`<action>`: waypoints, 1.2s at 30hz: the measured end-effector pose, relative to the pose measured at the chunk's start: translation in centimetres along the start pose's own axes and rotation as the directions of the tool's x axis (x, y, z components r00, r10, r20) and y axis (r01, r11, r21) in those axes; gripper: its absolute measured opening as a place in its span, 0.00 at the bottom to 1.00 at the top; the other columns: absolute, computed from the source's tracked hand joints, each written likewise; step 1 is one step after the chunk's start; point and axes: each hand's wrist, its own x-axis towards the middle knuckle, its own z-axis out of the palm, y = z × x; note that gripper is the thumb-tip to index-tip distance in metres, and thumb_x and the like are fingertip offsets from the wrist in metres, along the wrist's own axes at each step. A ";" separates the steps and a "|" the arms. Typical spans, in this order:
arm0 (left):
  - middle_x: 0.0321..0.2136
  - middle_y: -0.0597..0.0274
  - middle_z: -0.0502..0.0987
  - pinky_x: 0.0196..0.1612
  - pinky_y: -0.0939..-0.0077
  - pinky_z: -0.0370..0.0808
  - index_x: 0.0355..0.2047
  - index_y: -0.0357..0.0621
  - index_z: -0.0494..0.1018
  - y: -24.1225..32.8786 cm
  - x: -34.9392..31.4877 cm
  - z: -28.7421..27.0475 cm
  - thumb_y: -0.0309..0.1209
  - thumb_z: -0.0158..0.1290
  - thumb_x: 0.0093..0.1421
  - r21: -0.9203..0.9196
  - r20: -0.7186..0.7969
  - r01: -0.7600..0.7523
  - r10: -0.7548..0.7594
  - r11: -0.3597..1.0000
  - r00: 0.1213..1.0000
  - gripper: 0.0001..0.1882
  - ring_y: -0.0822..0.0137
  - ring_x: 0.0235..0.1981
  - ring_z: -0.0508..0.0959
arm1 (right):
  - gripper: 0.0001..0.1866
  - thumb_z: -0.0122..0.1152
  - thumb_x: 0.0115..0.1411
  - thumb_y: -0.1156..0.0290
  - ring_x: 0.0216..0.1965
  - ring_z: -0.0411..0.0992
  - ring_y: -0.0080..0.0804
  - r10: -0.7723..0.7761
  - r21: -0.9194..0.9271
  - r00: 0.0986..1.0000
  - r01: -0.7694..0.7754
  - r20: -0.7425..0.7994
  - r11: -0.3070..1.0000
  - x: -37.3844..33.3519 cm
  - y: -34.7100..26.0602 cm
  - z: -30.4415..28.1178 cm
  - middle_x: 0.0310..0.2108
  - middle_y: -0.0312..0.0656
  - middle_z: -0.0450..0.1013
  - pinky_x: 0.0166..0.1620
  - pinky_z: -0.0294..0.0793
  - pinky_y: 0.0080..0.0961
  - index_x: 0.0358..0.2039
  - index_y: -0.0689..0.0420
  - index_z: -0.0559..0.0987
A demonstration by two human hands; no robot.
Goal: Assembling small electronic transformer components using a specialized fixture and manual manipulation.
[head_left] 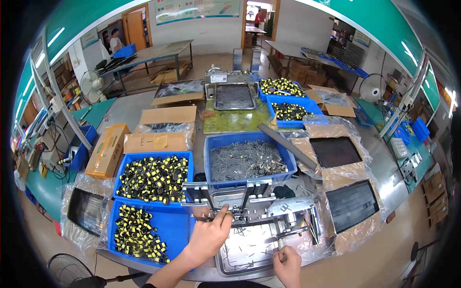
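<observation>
My left hand [211, 236] reaches over a metal bench fixture [257, 211], its index finger stretched out and touching the middle of it. Any small part under that fingertip is too small to make out. My right hand [287, 265] is closed round the pale lever handle [281, 245] at the fixture's right side. Below the fixture lies a metal tray [242, 254] with scattered thin dark pins. Left of my left hand, a blue bin [180, 225] holds small black-and-yellow parts.
Behind the fixture stands a blue bin [207, 163] of loose pins. Another blue bin [191, 165] of black-and-yellow parts sits at left. Plastic-lined cartons [353, 204] line the right side. A grey bar [288, 146] leans across the pin bin's corner. A second fixture [230, 79] faces me across the bench.
</observation>
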 end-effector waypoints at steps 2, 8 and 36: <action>0.43 0.50 0.83 0.22 0.67 0.78 0.45 0.34 0.75 0.4 0.3 0.2 0.20 0.56 0.55 -0.015 -0.022 0.020 -0.020 1.000 1.000 0.15 0.57 0.23 0.83 | 0.10 0.61 0.60 0.76 0.27 0.69 0.41 -0.069 -0.058 0.997 0.068 -0.020 0.996 0.3 0.1 -0.3 0.26 0.50 0.70 0.31 0.68 0.39 0.25 0.63 0.70; 0.41 0.48 0.83 0.25 0.65 0.79 0.48 0.33 0.74 0.2 0.2 1.0 0.20 0.55 0.58 -0.111 -0.124 -0.005 -0.009 0.994 0.992 0.16 0.52 0.27 0.84 | 0.07 0.60 0.59 0.75 0.40 0.69 0.60 -0.215 -0.152 0.967 0.193 -0.139 0.969 -0.4 -0.3 -0.2 0.38 0.58 0.71 0.44 0.69 0.49 0.33 0.64 0.73; 0.37 0.57 0.84 0.43 0.79 0.77 0.42 0.35 0.84 5.1 -5.9 0.5 0.18 0.60 0.60 -0.768 0.576 0.625 -0.277 0.140 0.769 0.10 0.68 0.38 0.82 | 0.13 0.70 0.62 0.76 0.43 0.79 0.22 -0.029 0.579 0.898 -0.257 0.438 0.774 0.4 -2.4 0.6 0.38 0.39 0.78 0.51 0.79 0.21 0.43 0.65 0.77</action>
